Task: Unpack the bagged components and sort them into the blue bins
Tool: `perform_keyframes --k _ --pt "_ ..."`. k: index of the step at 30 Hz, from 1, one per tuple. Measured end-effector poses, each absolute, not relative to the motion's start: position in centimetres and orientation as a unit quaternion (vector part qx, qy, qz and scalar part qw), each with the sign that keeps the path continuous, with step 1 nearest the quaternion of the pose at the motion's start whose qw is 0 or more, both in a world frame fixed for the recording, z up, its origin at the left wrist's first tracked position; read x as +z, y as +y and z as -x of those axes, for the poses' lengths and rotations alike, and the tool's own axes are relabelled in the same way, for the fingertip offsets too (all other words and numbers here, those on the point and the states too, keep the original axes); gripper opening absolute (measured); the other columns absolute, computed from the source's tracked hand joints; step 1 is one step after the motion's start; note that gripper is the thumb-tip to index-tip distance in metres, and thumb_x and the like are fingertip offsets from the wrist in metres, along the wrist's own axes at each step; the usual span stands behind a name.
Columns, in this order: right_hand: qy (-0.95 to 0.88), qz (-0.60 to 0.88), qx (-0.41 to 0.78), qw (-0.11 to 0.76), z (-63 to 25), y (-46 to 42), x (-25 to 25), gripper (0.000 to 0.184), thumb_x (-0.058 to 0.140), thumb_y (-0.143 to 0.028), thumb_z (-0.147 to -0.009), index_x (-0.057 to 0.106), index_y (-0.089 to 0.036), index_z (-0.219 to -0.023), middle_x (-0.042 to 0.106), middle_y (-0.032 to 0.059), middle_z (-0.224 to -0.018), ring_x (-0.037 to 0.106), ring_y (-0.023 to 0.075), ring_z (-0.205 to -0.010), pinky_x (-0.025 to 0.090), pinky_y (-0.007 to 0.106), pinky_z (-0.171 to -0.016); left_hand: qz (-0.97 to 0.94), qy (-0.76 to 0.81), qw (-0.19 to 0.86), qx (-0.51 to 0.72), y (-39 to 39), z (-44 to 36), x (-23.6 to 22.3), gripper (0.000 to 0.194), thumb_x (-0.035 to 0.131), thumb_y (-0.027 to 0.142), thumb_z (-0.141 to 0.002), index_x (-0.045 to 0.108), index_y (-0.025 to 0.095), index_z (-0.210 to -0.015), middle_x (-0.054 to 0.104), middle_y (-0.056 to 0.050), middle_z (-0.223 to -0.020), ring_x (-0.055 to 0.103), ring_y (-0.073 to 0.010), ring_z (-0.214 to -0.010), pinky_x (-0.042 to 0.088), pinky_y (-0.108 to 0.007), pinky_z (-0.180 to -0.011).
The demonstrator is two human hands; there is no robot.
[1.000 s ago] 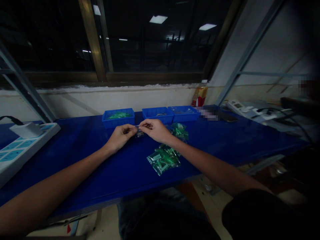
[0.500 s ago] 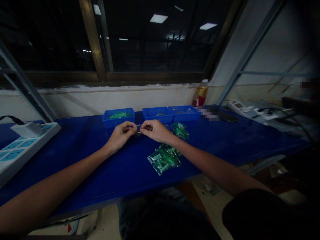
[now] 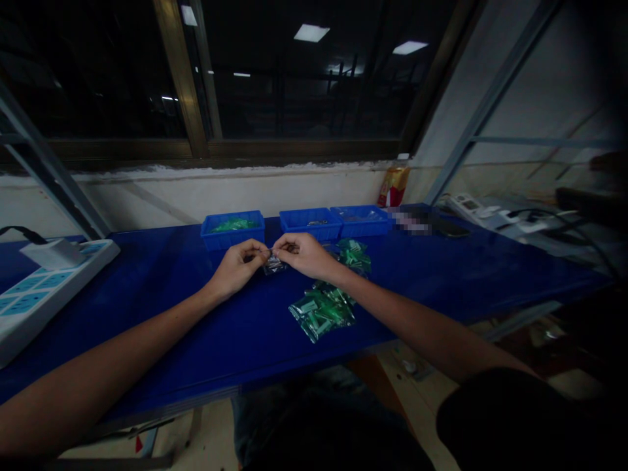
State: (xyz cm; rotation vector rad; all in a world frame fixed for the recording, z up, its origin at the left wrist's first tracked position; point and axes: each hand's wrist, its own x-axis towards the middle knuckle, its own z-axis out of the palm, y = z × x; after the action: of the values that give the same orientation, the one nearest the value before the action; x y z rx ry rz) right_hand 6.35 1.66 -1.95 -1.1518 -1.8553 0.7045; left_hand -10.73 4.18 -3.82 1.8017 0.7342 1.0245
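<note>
A small clear plastic bag (image 3: pixel 275 265) with shiny metal pieces inside hangs between my hands over the blue table. My left hand (image 3: pixel 241 265) pinches its top edge from the left. Thumb and fingers of my right hand (image 3: pixel 304 254) grip the same edge from the right, close beside the left fingertips. Several filled bags with green and silvery contents (image 3: pixel 324 311) lie in a pile below my right wrist. More green bags (image 3: pixel 354 255) rest behind that forearm, which partly covers them.
Along the back stand a blue bin with green pieces (image 3: pixel 233 229), a blue bin with metal parts (image 3: pixel 310 226) and another blue bin (image 3: pixel 360 222). A white power strip (image 3: pixel 53 288) lies at left, a phone (image 3: pixel 451 227) at right. A red-gold packet (image 3: pixel 393 188) leans against the wall.
My fingertips, slightly apart half a second ago, are close together again at the bag's top edge. The bag now shows more plainly below them. The piles have not moved.
</note>
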Motion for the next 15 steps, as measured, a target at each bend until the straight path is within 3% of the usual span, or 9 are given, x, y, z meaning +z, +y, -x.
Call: perform_keyframes --k 10,15 --pt "-0.726 0.448 0.290 0.433 -6.12 1.56 -1.84 0.006 0.054 -0.020 -0.073 0.056 -0.017 -0.078 0.055 -0.0023 -0.062 0.049 0.0086 -0.056 0.037 0.024 -0.053 -0.687 0.311 0.502 0.423 4.11 10.60 -3.62 0.021 0.062 0.030 -0.072 0.054 0.015 -0.083 0.057 0.002 -0.061 0.051 -0.0088 -0.055 0.037 -0.021 -0.054" --pt "-0.712 0.462 0.245 0.468 -6.70 1.88 -1.59 0.006 0.053 -0.020 -0.073 0.055 -0.017 -0.078 0.054 -0.0015 -0.066 0.049 0.0097 -0.060 0.038 0.025 -0.057 -0.670 0.348 0.497 0.428 4.11 10.49 -3.36 0.018 0.061 0.028 -0.071 0.055 0.015 -0.082 0.059 0.001 -0.065 0.051 -0.0097 -0.058 0.036 -0.021 -0.055"
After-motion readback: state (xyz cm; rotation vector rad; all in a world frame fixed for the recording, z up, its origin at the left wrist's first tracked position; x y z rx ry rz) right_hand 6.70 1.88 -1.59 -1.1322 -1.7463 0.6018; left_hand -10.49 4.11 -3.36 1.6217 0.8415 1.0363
